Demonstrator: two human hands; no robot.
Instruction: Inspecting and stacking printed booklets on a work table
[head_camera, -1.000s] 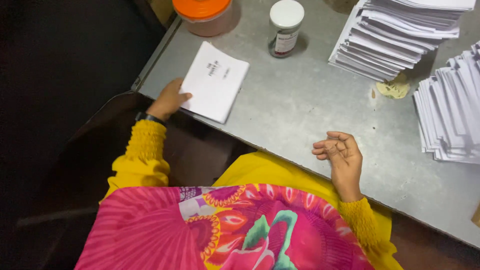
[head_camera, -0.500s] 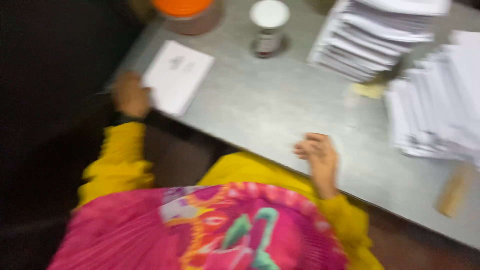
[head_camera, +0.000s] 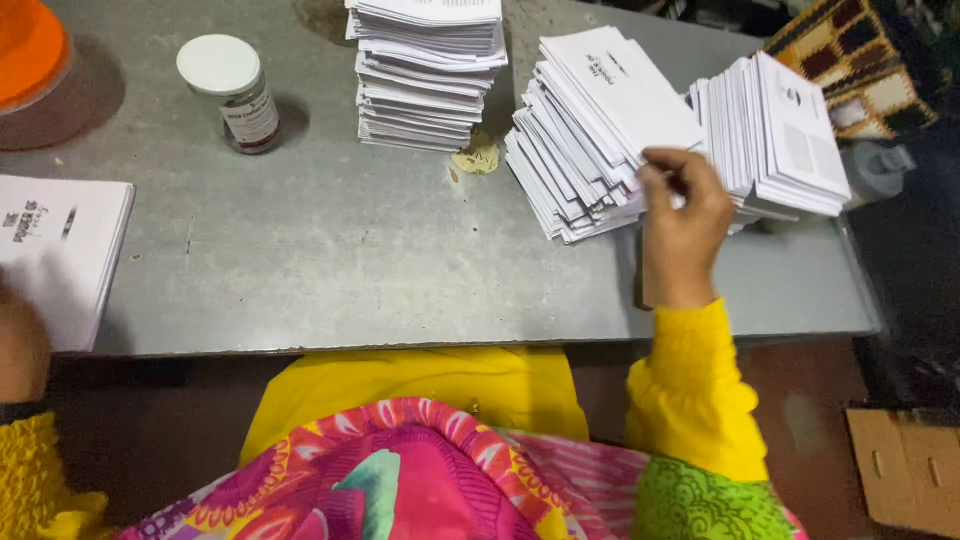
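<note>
My right hand (head_camera: 685, 215) pinches the near edge of the fanned middle stack (head_camera: 590, 120) on the bench (head_camera: 350, 250). I judge a clean lift needs the thumb under only the top booklet. Its long axis runs away and leftward. Far left of that stack, my left hand (head_camera: 20, 350) rests by the lone booklet (head_camera: 60, 250); its grip is hidden.

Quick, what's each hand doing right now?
Left hand: at the white booklet; grip cannot be told.
Right hand: fingers curled on the slanted white booklet stack.

three paper stacks (head_camera: 430, 75), one jar (head_camera: 233, 93)
</note>
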